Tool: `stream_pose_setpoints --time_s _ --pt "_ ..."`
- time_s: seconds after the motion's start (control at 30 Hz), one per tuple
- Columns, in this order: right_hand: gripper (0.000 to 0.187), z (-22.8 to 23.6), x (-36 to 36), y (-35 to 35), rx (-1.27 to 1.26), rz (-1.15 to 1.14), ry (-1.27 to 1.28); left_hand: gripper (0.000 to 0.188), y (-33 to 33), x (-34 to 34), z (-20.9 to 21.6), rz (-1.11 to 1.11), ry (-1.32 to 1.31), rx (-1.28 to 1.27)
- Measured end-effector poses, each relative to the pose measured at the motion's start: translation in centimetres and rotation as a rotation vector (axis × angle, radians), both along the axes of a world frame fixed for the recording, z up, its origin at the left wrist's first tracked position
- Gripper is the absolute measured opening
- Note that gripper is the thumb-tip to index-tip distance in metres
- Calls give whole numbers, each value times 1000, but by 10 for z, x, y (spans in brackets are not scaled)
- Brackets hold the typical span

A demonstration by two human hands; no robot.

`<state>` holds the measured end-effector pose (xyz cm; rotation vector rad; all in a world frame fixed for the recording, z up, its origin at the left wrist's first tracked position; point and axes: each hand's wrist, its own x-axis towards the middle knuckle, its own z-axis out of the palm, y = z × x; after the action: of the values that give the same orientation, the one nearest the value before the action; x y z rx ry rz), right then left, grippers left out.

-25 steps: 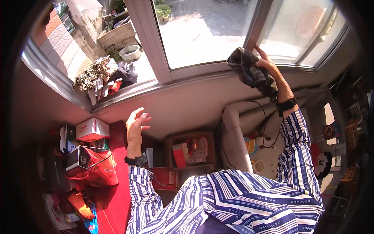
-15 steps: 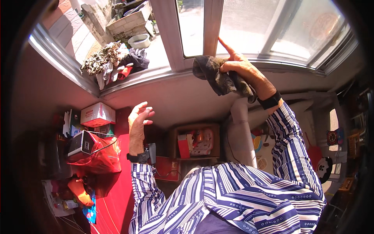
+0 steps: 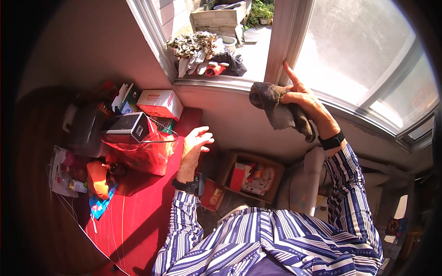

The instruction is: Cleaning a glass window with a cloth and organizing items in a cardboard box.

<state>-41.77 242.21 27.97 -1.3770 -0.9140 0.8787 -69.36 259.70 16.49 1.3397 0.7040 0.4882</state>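
A dark, dirty cloth [image 3: 280,110] is gripped in my right hand [image 3: 306,102], between thumb and curled fingers. That hand's index finger points up and rests against the upright frame [image 3: 289,46] of a sliding window. The cloth hangs just below the window sill, its lower end drooping beside my wrist. My left hand [image 3: 195,147] hovers over the edge of the red-covered table [image 3: 138,221], open and holding nothing, fingers loosely spread. Frosted or dusty glass [image 3: 352,50] fills the window to the right of the frame.
On the table stand a white and red box [image 3: 160,102], a black and silver device [image 3: 126,127] on a red plastic bag [image 3: 156,158], and an orange item [image 3: 97,177]. A cardboard box [image 3: 271,197] sits below. Gloves and dried plants [image 3: 198,48] lie outside the sill.
My view has turned left. The narrow glass strip between two window uprights has vanished, the uprights now side by side. My right hand stays on the frame with the cloth; my left stays open.
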Motion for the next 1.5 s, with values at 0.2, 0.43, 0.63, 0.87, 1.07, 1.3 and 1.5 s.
stream_pose_setpoints --time_s 0.2,0.43,0.63,0.87,1.07,1.3,1.5 --pt "90 11 -13 41 -52 109 -38 40 -5 -18 -1 34 31 -26" --pt "91 6 -40 110 -109 205 -185 42 -11 -59 -6 159 32 -36" --pt "93 1 -67 160 -86 297 -225 41 -21 -92 -11 295 70 -98" --pt "97 2 -85 226 -16 322 -220 40 -30 -109 -26 337 12 -174" --pt "99 2 -99 257 45 329 -227 41 -40 -124 -30 392 32 -177" --pt "97 1 -111 249 62 276 -278 42 -53 -127 -27 406 55 -192" --pt "72 -38 -110 185 -12 446 -144 40 -51 -109 -28 293 14 -227"
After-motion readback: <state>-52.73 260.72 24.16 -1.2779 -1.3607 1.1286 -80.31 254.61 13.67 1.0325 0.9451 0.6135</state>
